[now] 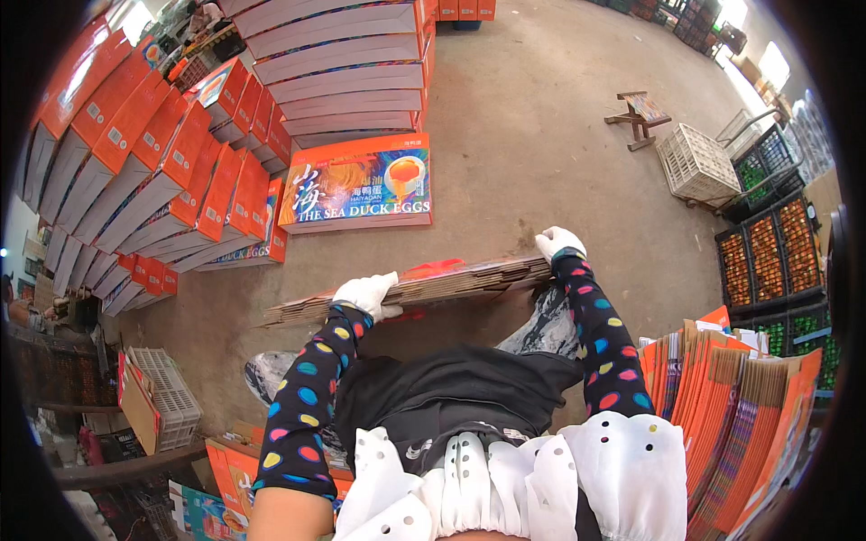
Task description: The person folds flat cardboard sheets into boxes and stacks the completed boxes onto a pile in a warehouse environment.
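Observation:
A bundle of flattened cardboard cartons (467, 283) is held on edge in front of my knees, its layered brown edges facing up. A red strap or handle piece shows on its far side. My left hand (365, 295), in a white glove, grips the bundle left of its middle, thumb and fingers on either side. At the right end, my right hand (560, 243), also gloved in white, is closed on the bundle's corner; its fingertips are hidden. Beyond the bundle, an orange and blue printed gift carton (358, 182) with an egg picture lies on the floor.
Tall stacks of white-sided cartons (345, 74) and orange cartons (155, 149) rise ahead and left. More flattened cartons (731, 406) stand at my right. A small folding stool (638, 118), a white plastic crate (697, 162) and black crates (771, 253) are farther right. Another white crate (162, 392) sits left.

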Motion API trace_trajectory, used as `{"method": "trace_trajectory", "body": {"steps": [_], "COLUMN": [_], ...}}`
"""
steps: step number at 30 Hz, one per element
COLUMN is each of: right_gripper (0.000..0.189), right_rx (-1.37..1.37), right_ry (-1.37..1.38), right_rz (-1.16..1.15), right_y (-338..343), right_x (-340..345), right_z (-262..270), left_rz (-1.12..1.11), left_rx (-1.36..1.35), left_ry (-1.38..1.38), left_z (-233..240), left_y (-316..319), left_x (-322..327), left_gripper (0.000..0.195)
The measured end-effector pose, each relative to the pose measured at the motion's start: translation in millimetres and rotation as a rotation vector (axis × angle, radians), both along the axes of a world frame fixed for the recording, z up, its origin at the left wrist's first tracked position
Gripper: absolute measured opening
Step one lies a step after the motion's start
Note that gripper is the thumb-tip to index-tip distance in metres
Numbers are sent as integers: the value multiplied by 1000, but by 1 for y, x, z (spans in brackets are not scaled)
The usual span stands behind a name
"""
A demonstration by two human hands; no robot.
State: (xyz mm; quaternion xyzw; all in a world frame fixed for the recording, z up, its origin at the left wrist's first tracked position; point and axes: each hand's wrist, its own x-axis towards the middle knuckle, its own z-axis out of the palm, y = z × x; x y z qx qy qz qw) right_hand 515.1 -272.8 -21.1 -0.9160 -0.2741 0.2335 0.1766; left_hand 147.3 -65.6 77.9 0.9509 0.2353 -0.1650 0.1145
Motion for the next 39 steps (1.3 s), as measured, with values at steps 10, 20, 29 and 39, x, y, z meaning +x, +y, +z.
{"method": "trace_trajectory", "body": {"steps": [10,20,29,39], "right_gripper": [65,54,43,36], "right_rx": [-60,34,451,738], "right_ry": [110,82,-5,-6], "right_rz": [83,102,135,799], "right_y": [-16,-39,-31,39], "right_x": [4,15,-39,-181], "right_z": [-28,-29,32,74], "left_rz": [-77,64,50,102], "left_rx": [-59,-195,-383,-512], "left_ry": [-111,-109,-20,121], "left_z": [-11,-26,-4,-7], "left_y": [-8,-63,-3,22], "left_x": [-25,-37,-50,-43], "left_gripper": [55,73,86,55]}}
